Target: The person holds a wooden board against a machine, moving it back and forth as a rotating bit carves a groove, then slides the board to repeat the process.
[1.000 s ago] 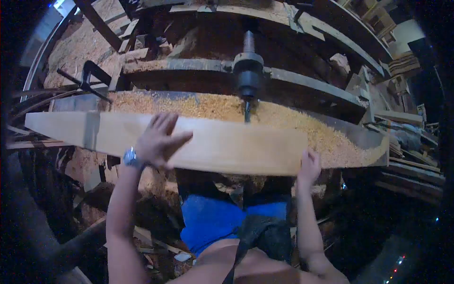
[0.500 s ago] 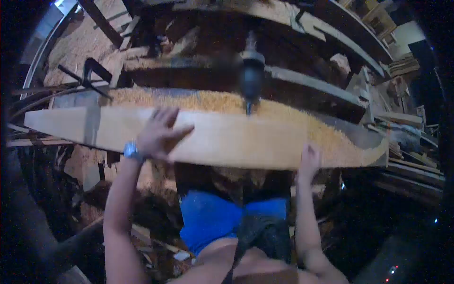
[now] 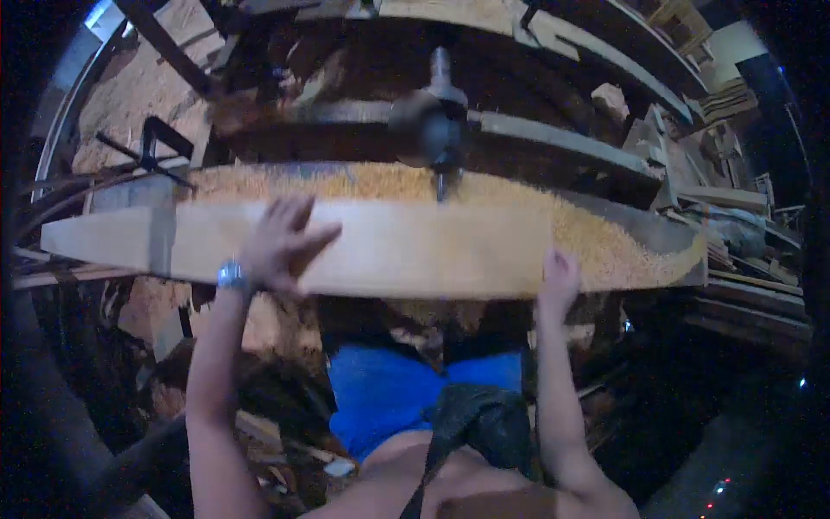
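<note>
A long pale wooden board lies across the worktable in front of me, its left end tapered. My left hand, a watch on its wrist, rests on top of the board left of the middle, fingers and thumb spread. At the board's right end is my right hand, with its fingers curled round the near corner. Above the far edge hangs a dark machine spindle, partly blurred, and its narrow bit points down at that edge.
Wood shavings cover the table behind the board and to its right. A dark clamp stands at the back left. Stacked timber lies at the right, and a long beam runs behind the spindle.
The whole view has shifted slightly, with the spindle and board now a little further left in it. Both hands keep their places on the board.
</note>
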Available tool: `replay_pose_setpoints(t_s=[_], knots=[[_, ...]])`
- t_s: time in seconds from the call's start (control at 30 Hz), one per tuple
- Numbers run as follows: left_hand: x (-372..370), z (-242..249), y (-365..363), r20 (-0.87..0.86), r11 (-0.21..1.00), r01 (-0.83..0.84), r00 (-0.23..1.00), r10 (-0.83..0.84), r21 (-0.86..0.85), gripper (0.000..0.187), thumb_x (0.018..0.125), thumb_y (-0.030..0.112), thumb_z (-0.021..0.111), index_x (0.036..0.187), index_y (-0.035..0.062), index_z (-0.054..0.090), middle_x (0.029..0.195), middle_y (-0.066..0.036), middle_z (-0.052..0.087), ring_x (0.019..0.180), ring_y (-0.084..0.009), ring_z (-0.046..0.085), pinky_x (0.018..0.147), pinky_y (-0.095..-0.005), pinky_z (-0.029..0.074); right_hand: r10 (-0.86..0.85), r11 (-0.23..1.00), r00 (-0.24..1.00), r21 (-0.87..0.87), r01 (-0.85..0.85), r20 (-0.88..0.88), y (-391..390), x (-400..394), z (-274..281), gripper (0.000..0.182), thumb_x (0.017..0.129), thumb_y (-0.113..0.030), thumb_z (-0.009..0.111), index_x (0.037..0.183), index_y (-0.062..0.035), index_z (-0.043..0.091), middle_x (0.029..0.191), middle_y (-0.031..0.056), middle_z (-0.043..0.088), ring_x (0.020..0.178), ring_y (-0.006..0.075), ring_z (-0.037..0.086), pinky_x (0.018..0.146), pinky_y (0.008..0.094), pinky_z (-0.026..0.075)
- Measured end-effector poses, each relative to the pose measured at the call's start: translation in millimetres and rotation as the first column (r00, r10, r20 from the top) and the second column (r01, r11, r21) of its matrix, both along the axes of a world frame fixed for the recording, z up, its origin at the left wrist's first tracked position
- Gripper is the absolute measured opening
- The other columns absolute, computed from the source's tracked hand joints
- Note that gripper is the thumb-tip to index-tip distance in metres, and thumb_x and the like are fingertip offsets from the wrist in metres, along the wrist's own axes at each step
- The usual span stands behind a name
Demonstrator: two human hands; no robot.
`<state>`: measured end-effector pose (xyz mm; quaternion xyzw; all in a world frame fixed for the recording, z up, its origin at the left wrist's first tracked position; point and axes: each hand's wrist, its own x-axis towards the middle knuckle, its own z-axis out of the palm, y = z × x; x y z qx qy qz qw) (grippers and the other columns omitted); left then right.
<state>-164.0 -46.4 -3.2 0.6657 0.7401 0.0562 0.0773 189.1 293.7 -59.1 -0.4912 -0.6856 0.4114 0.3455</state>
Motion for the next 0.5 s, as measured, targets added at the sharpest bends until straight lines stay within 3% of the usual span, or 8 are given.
replay_pose_setpoints(t_s=[0.07, 0.17, 0.2, 0.27, 0.3, 0.33, 0.4, 0.5], knots=[[23.2, -3.1, -28.8, 0.004, 0.999, 0.042, 0.999, -0.042, -0.006, 0.118, 0.051, 0.099, 0.05, 0.145, 0.0291, 0.052, 0.151, -0.03, 0.036, 0.138, -0.0498, 0.034, 0.116, -0.0626, 0.019, -0.122, 0.976, 0.983, -0.195, 0.094, -0.139, -44.9, 33.7, 3.2, 0.014, 0.099, -0.01, 0.061, 0.105, 0.0021, 0.058, 0.108, 0.0145, 0.067, 0.099, 0.0179, 0.066, 0.088, 0.031, 0.053], [31.1, 15.1, -31.8, 0.069, 0.991, 0.0, 0.998, 0.009, -0.134, 0.11, 0.05, 0.087, 0.064, 0.146, 0.034, 0.051, 0.152, -0.03, 0.036, 0.139, -0.0485, 0.035, 0.115, -0.062, 0.021, -0.203, 0.944, 0.966, -0.294, 0.151, -0.158, -66.0, 48.4, 4.6, 0.012, 0.099, -0.009, 0.06, 0.105, 0.0007, 0.057, 0.105, 0.0143, 0.067, 0.099, 0.0184, 0.065, 0.089, 0.0315, 0.053], [31.9, 14.6, -30.9, 0.074, 0.987, -0.012, 0.997, 0.023, -0.157, 0.109, 0.049, 0.081, 0.069, 0.146, 0.0362, 0.05, 0.152, -0.03, 0.036, 0.139, -0.048, 0.036, 0.115, -0.0618, 0.023, -0.161, 0.96, 0.967, -0.257, 0.107, -0.197, -56.7, 38.0, 2.2, 0.013, 0.099, -0.009, 0.06, 0.105, 0.001, 0.057, 0.104, 0.0139, 0.067, 0.098, 0.0181, 0.065, 0.087, 0.0312, 0.053], [-4.6, -0.3, -8.8, -0.015, 1.0, 0.015, 1.0, -0.015, 0.018, 0.114, 0.045, 0.081, 0.071, 0.146, 0.0303, 0.051, 0.153, -0.029, 0.035, 0.138, -0.0471, 0.036, 0.115, -0.0606, 0.022, -0.146, 0.987, 0.964, -0.092, 0.129, -0.22, 1.5, -2.7, -40.1, 0.017, 0.098, -0.012, 0.063, 0.105, 0.0024, 0.06, 0.101, 0.0119, 0.067, 0.092, 0.0153, 0.064, 0.081, 0.0288, 0.053], [-20.2, 1.7, 9.6, -0.042, 0.999, 0.009, 0.999, -0.007, 0.052, 0.117, 0.045, 0.081, 0.071, 0.147, 0.0276, 0.051, 0.154, -0.028, 0.034, 0.138, -0.0469, 0.036, 0.115, -0.0599, 0.021, 0.022, 1.0, 0.969, 0.022, -0.017, -0.246, 20.9, -32.2, -23.1, 0.02, 0.098, -0.015, 0.063, 0.105, 0.0029, 0.061, 0.101, 0.0104, 0.067, 0.092, 0.0145, 0.064, 0.081, 0.0286, 0.052], [-25.6, 16.8, 30.4, 0.036, 0.998, -0.057, 0.998, 0.056, 0.01, 0.118, 0.049, 0.086, 0.066, 0.147, 0.023, 0.05, 0.154, -0.03, 0.033, 0.141, -0.0469, 0.032, 0.117, -0.0588, 0.019, -0.017, 0.992, 0.967, -0.125, -0.015, -0.252, 49.0, -57.7, -23.0, 0.022, 0.098, -0.016, 0.063, 0.108, 0.003, 0.06, 0.101, 0.0093, 0.067, 0.095, 0.0142, 0.064, 0.084, 0.0289, 0.051], [-30.4, 2.1, 24.2, 0.019, 0.996, -0.014, 1.0, 0.012, 0.091, 0.116, 0.051, 0.087, 0.063, 0.146, 0.0217, 0.051, 0.153, -0.031, 0.034, 0.14, -0.0475, 0.032, 0.117, -0.0587, 0.018, 0.011, 0.99, 0.969, -0.131, -0.045, -0.247, 37.3, -41.9, -15.0, 0.022, 0.098, -0.016, 0.063, 0.109, 0.0029, 0.06, 0.104, 0.0095, 0.067, 0.095, 0.0142, 0.064, 0.084, 0.0285, 0.051], [-2.4, 5.0, 1.8, 0.05, 0.999, -0.03, 0.998, 0.029, 0.023, 0.116, 0.052, 0.093, 0.059, 0.145, 0.0241, 0.053, 0.154, -0.03, 0.033, 0.141, -0.0477, 0.033, 0.117, -0.0604, 0.018, 0.022, 0.996, 0.974, -0.083, -0.041, -0.226, 11.6, -2.2, -27.1, 0.022, 0.098, -0.013, 0.063, 0.113, 0.0026, 0.058, 0.109, 0.0117, 0.066, 0.094, 0.0146, 0.065, 0.084, 0.0274, 0.052]])
